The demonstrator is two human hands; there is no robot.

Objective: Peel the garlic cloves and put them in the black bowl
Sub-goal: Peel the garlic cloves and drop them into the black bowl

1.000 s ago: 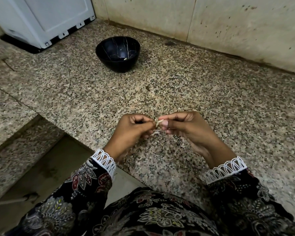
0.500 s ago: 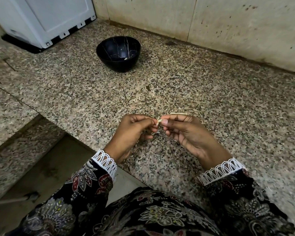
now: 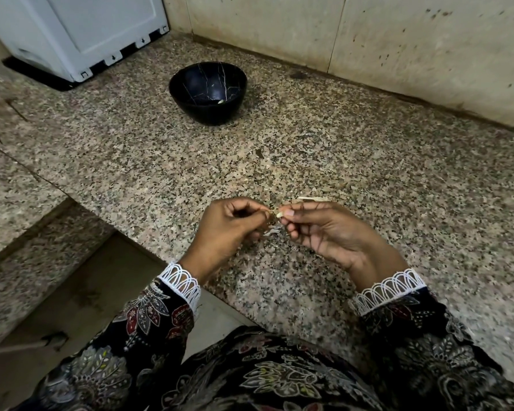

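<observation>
You are working over a wide speckled granite countertop (image 3: pixel 368 161), which is running back to a stained beige tiled wall (image 3: pixel 398 40) and dropping at the near left to a lower granite ledge (image 3: pixel 27 221). A white plastic appliance on a black base (image 3: pixel 80 31) is sitting in the far left corner. The round black bowl with thin white marbling veins (image 3: pixel 207 94) is standing on the counter just right of it, well apart from your hands, and is holding one pale peeled piece (image 3: pixel 221 101) near its bottom. Your dark floral sleeves with white lace cuffs (image 3: pixel 389 289) are filling the lower edge. Your left hand (image 3: pixel 229 229) is curling its fingers and pinching one end of the small pale garlic clove (image 3: pixel 277 214); your right hand (image 3: pixel 324 229) is pinching the other end with thumb and forefinger, the remaining fingers loosely bent. A strip of pale papery skin (image 3: pixel 312 199) is lying just behind the right hand, and whitish shreds (image 3: pixel 271 231) are showing between the two hands.
</observation>
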